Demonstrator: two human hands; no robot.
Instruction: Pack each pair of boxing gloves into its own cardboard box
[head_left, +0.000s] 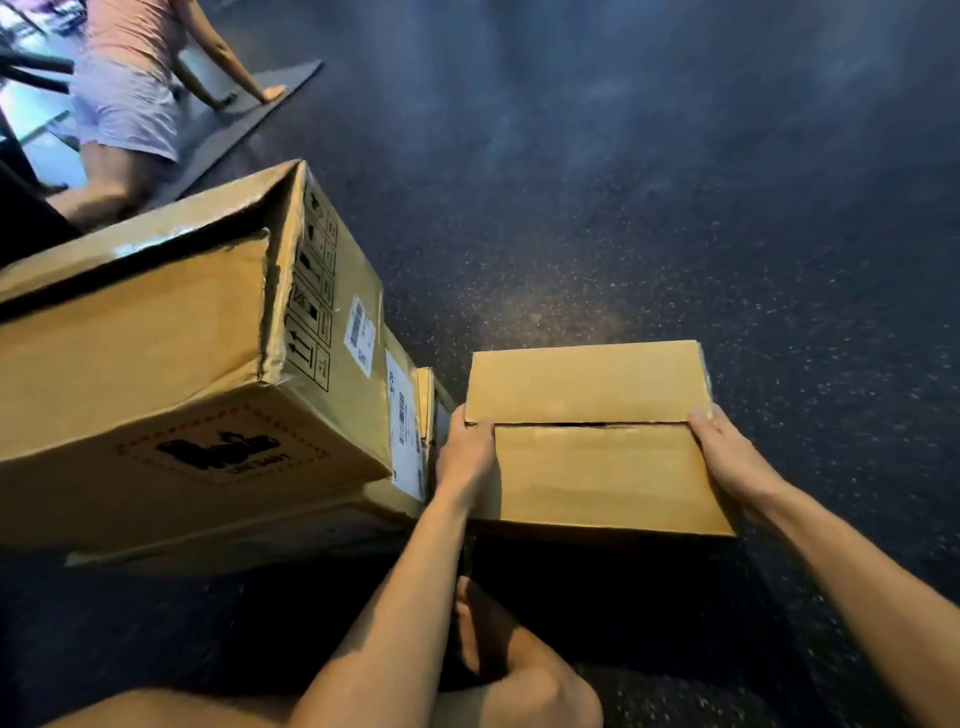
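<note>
A small brown cardboard box (592, 447) with its two top flaps folded shut is held between both my hands in front of me. My left hand (465, 454) grips its left edge at the flap seam, thumb on top. My right hand (727, 457) grips the right edge, thumb on the top as well. No boxing gloves are visible; whatever is inside the box is hidden.
A large cardboard box (171, 358) with labels lies on its side at the left, on top of flatter boxes (405, 441). My bare legs (498, 670) are below. Another person (130, 98) kneels on a mat at the top left. Dark speckled floor (675, 208) spreads ahead and right.
</note>
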